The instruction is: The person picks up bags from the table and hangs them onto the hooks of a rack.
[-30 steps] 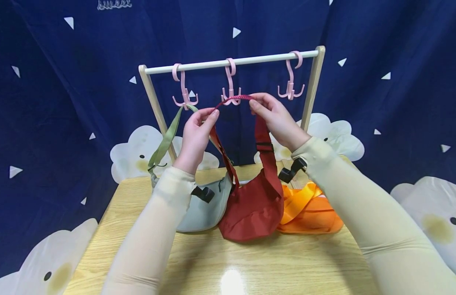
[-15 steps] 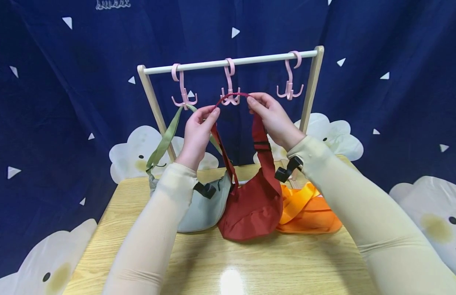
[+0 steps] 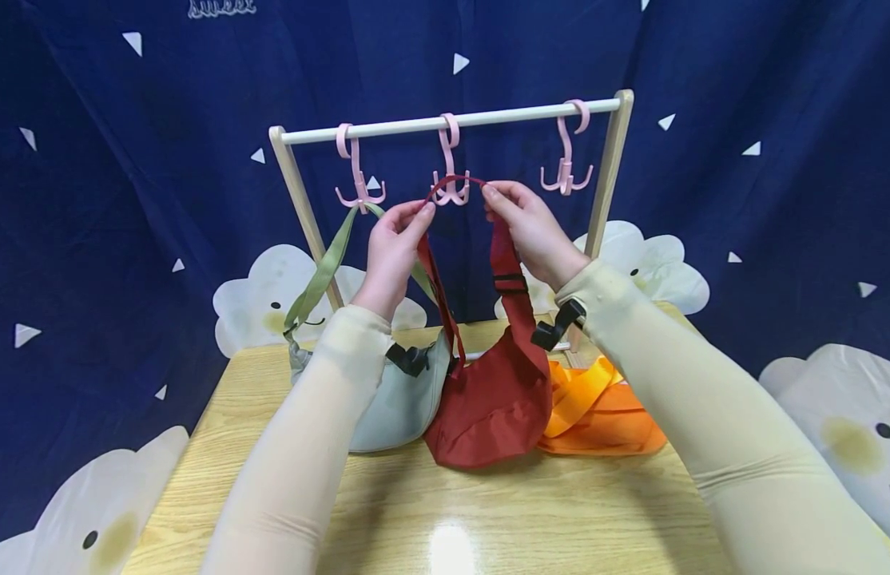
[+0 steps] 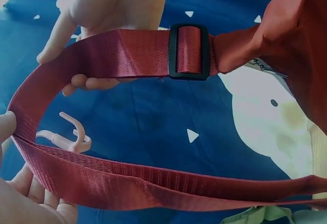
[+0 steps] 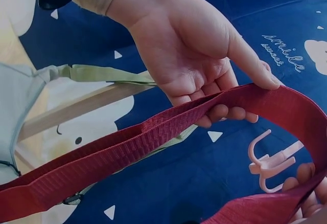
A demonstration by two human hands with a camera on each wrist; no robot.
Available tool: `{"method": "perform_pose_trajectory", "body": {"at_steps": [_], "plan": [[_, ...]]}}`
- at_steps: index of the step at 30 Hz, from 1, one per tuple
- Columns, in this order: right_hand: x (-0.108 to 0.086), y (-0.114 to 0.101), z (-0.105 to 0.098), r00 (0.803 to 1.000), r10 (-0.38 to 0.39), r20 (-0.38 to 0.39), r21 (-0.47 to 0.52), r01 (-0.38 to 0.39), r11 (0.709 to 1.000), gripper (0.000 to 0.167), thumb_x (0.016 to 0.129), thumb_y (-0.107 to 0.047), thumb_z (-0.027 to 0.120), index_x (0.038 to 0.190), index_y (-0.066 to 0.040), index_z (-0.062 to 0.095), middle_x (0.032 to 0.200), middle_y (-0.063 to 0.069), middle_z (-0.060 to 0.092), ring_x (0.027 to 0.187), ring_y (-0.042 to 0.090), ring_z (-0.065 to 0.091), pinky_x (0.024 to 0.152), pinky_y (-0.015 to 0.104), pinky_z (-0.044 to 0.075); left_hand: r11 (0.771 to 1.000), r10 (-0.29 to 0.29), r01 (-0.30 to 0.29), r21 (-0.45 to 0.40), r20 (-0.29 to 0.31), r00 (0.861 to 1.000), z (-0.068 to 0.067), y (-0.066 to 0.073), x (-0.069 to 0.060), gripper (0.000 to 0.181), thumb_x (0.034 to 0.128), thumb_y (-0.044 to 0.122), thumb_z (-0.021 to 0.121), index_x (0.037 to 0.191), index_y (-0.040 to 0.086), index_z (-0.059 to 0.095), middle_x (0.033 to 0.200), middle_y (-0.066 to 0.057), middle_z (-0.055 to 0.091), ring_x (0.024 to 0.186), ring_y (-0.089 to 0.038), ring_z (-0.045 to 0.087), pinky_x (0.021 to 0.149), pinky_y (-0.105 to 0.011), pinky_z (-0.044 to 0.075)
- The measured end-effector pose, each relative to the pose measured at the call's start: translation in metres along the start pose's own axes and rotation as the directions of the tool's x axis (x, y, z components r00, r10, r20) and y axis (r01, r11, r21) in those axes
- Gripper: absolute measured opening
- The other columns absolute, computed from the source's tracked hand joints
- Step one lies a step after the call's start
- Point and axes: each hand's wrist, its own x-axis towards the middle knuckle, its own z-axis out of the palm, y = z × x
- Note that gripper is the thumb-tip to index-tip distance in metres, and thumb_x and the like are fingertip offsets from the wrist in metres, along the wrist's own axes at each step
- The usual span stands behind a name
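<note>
Red strap point(image 5: 153, 134) in left grip point(image 5: 186, 50)

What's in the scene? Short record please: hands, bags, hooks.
left hand: pinching red strap
right hand: pinching red strap, on the side with the black buckle
red bag: below red strap, between grey and orange bags
grey bag: green strap on left pink hook
orange bag: on table
middle pink hook: behind red strap in head view
right pink hook: no bag

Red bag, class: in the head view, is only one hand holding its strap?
No, the left hand and right hand both grip the strap.
</note>
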Motion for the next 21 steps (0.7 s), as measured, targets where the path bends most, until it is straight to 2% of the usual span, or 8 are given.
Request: {"method": "perform_pose_trajectory", "body": {"at_steps": [7,13,17,21], "plan": [[0.006,0.003,-0.001,1.000,0.018,-0.012,0.028,-0.017,0.999,0.033,0.109,-0.025,0.051,0.134,-0.003,0.053,0.107,0.001,0.053,0.106,0.016,0.050,0.096,0.029,0.041,1.000,-0.006,0.006,0.004,-0.008,1.000,0.002,-0.004,0.004,0.040,0.1008,0.030,0.068,0.132,0.005,0.065,0.107,0.001,0.062,0.101,-0.014,0.056,0.093,-0.027,0.049],[0.010,0.006,-0.002,0.999,0.031,-0.008,0.027,-0.031,0.999,0.028,0.109,-0.025,0.051,0.129,-0.006,0.055,0.109,0.002,0.052,0.105,0.015,0.050,0.093,0.027,0.042,1.000,-0.006,0.006,0.002,-0.012,1.000,0.002,-0.007,0.008,0.041,0.1001,0.029,0.069,0.131,0.003,0.064,0.101,0.003,0.060,0.097,-0.013,0.056,0.089,-0.024,0.048],[0.011,0.007,-0.002,0.999,0.045,-0.006,0.019,-0.045,0.999,0.032,0.109,-0.027,0.051,0.132,-0.005,0.054,0.108,0.001,0.052,0.108,0.017,0.050,0.095,0.028,0.042,1.000,-0.013,0.014,0.016,-0.014,1.000,0.002,-0.009,0.009,0.041,0.0996,0.030,0.070,0.131,0.004,0.065,0.101,0.003,0.060,0.097,-0.013,0.056,0.089,-0.025,0.049],[0.014,0.010,-0.004,0.999,0.054,0.001,-0.005,-0.054,0.999,0.039,0.109,-0.028,0.051,0.139,-0.002,0.051,0.111,0.002,0.052,0.113,0.021,0.050,0.100,0.032,0.042,0.998,-0.031,0.031,0.045,-0.014,0.999,0.001,-0.011,0.010,0.041,0.0997,0.031,0.070,0.131,0.006,0.065,0.105,0.001,0.061,0.101,-0.015,0.057,0.095,-0.029,0.050]]}}
